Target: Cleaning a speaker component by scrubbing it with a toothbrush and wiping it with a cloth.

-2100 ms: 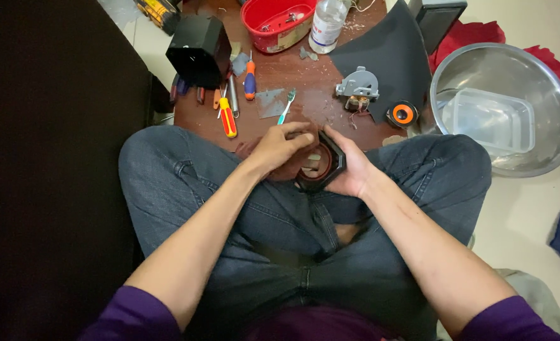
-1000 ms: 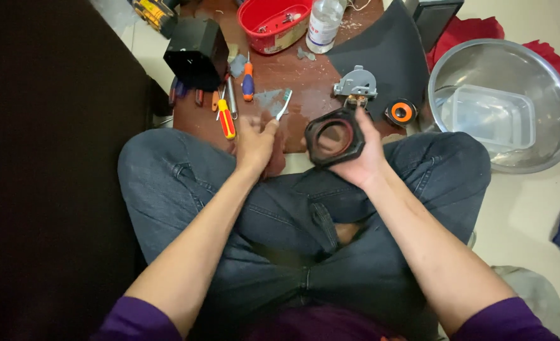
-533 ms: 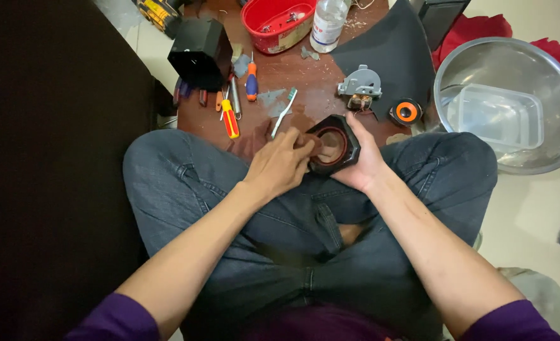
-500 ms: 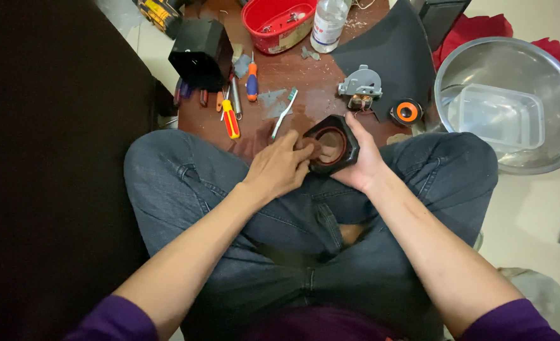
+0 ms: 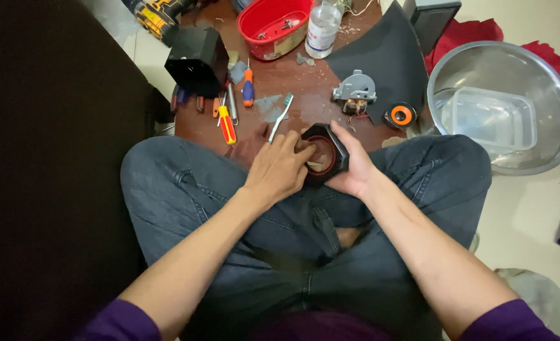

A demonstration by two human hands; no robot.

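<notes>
I sit cross-legged in dark jeans and hold a black hexagonal frame with a reddish ring inside (image 5: 328,156) over my knees, at the near edge of a low brown board (image 5: 305,95). My right hand (image 5: 354,170) grips its right side, thumb up along the rim. My left hand (image 5: 281,169) covers its left part, with the fingertips pressed into the round opening. The frame is tilted toward me and its lower half is hidden by my hands.
On the board lie a toothbrush (image 5: 280,117), screwdrivers (image 5: 227,120), a small grey motor part (image 5: 355,91), an orange-and-black ring (image 5: 400,115), a black box (image 5: 196,58), a red tub (image 5: 273,25) and a clear bottle (image 5: 323,26). A steel bowl holding a plastic container (image 5: 501,104) stands at right.
The frame came down from a raised position beside the motor part to my lap. My left hand moved onto it and now presses its fingers into the opening.
</notes>
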